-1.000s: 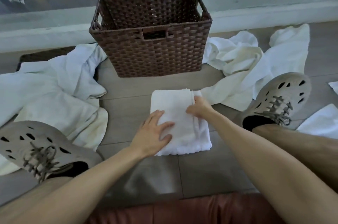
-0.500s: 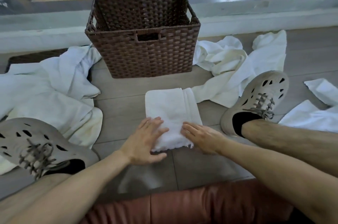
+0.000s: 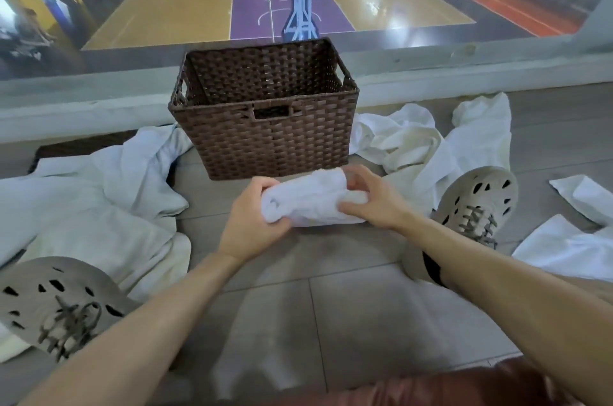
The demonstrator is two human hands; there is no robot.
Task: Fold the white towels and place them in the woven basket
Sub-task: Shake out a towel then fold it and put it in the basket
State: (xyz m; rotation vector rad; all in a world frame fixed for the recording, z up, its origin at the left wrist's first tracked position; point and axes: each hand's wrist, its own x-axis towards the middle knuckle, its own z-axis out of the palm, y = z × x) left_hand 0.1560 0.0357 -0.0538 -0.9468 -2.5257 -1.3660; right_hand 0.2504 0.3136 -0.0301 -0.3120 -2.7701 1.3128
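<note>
folded towel (image 3: pixel 311 203) gripped at both ends, left hand (image 3: pixel 252 223) and right hand (image 3: pixel 371 203) fingers clamped; next, lift into basket (image 3: pixel 265 136) just ahead.

we hold the folded towel (image 3: pixel 308 203) between our left grip (image 3: pixel 252 223) and right grip (image 3: pixel 371 200), over the floor (image 3: pixel 331 306). the basket (image 3: pixel 272 143) stands just behind both grips. one towel heap (image 3: pixel 93 206) lies left of the left grip, another heap (image 3: pixel 414 146) right of and behind the right grip. the right shoe (image 3: pixel 477 203) sits just right of it; the left shoe (image 3: pixel 49 299) lies nearer us, far left.
</note>
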